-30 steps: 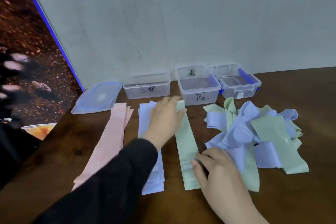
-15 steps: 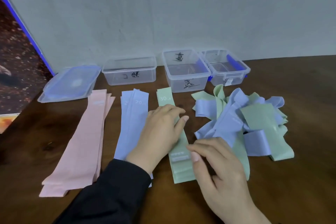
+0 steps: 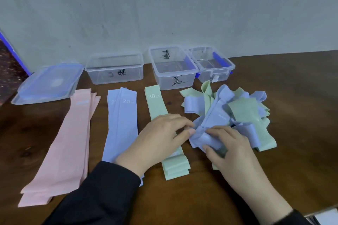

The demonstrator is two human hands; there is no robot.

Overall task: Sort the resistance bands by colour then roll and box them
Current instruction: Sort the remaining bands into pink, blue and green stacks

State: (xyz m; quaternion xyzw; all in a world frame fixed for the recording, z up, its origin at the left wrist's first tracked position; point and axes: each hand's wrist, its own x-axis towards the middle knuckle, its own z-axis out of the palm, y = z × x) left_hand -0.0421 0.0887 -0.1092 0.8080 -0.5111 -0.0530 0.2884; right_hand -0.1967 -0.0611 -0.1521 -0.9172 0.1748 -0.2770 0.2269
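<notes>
Three flat stacks of bands lie side by side on the wooden table: pink (image 3: 65, 144), blue (image 3: 121, 124) and green (image 3: 156, 105). To their right is a tangled heap of blue and green bands (image 3: 234, 113). My left hand (image 3: 159, 144) lies over the green stack and pinches the near edge of a blue band (image 3: 208, 139) from the heap. My right hand (image 3: 232, 153) grips the same blue band from the right. Three clear boxes stand at the back: left (image 3: 115, 68), middle (image 3: 173, 66), right (image 3: 212, 64).
A clear lid (image 3: 49, 83) with a blue rim lies at the back left, beside the pink stack. A grey wall runs close behind the boxes. Bare wood (image 3: 301, 115) shows to the right of the heap and along the near edge.
My left hand slid from the far end of the green stack toward me, then right to the heap. My right hand left the green stack and took hold of a blue band.
</notes>
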